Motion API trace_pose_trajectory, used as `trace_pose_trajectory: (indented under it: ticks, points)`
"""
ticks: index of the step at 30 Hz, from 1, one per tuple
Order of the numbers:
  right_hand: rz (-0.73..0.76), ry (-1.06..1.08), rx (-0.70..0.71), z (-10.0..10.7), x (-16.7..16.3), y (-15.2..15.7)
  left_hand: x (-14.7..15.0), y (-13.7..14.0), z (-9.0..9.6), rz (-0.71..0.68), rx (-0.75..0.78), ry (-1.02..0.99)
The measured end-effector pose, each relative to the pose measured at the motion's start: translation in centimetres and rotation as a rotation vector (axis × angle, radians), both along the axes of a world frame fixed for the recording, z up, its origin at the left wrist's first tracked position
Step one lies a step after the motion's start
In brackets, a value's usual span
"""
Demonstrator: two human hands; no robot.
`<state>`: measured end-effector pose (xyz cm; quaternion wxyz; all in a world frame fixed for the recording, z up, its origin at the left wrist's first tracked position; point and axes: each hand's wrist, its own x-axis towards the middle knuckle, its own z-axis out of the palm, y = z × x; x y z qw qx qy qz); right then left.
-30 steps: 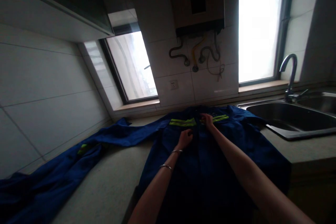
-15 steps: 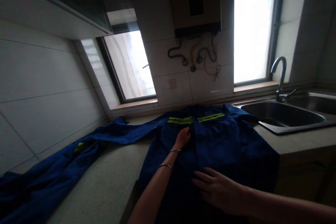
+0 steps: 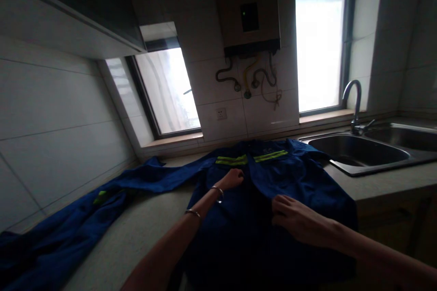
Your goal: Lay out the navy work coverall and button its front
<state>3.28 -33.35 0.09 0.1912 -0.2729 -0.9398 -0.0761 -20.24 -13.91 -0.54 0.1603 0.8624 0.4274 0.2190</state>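
The right hand is held with its back upward, the forearm slanted in from the lower right, and the front edge of a dark blue jacket is pinched in its bent fingers. The left hand is placed farther forward, left of that grip, its fingers curled; whether cloth is clasped there cannot be told. The jacket is spread over the worktop beneath both hands, its front parted between them. Beyond the grip, its chest is crossed by yellow-green strips.
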Motion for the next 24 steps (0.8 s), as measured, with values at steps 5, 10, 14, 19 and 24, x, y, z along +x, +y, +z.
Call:
trace_pose_trajectory:
  ticks: [5,10,14,19,24]
  points:
    - [-0.034,0.492,-0.056,2.9,2.7,1.8,1.0,-8.9,6.4,-0.283,0.001,-0.076]
    - [-0.227,0.958,-0.134,3.4,5.0,4.1,2.2,-17.2,6.6,-0.398,-0.168,0.009]
    - [-0.298,1.044,-0.277,3.5,6.4,5.6,2.6,-18.3,4.1,-0.307,-0.125,-0.007]
    - [-0.124,0.671,-0.269,5.2,5.7,2.4,2.6,-17.4,4.3,-0.269,-0.143,-0.088]
    - [0.012,0.217,-0.424,5.9,2.3,-1.8,3.0,-18.3,5.6,-0.306,-0.029,-0.006]
